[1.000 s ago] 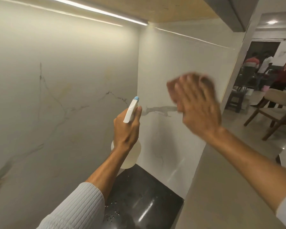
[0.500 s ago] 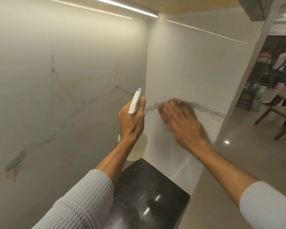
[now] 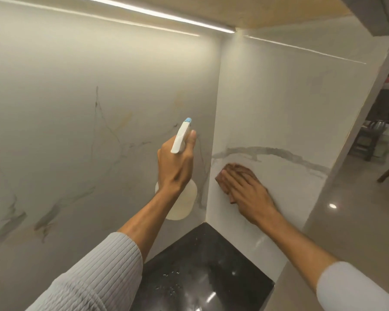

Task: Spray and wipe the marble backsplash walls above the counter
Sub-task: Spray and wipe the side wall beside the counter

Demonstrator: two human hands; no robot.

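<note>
1. The left hand (image 3: 175,167) was wrapped round the neck of the spray bottle (image 3: 182,205), with one finger lying up along the head. The nozzle pointed up toward the corner seam (image 3: 214,135). The bottle hung off the marble, above the black counter (image 3: 200,265). Can't tell whether the trigger was being pulled.
2. The right hand (image 3: 249,196) was flat with fingers straight, pressing the brown cloth (image 3: 243,169) onto the side wall (image 3: 279,97). It sat just below the grey vein (image 3: 279,152), near the seam.
3. Risk: the cloth was only pinned, not gripped. Easing off mid-stroke would likely drop it onto the counter.
4. Risk: the hands were close together at the corner. A stroke toward the seam could clip the bottle and cause a stray squirt.
5. Risk: droplets (image 3: 169,286) already sat on the counter. More run-off would likely pool there.
6. Room: the side wall was open to the right as far as its outer edge (image 3: 337,173). Past that edge there was no backing, so the cloth would slide off.
7. Upward there was room to the cabinet underside (image 3: 256,10). Downward the counter was close. To the left the seam blocked the stroke.
8. The back wall (image 3: 76,97) had wide open area to the left, bounded above by the light strip (image 3: 155,13).
</note>
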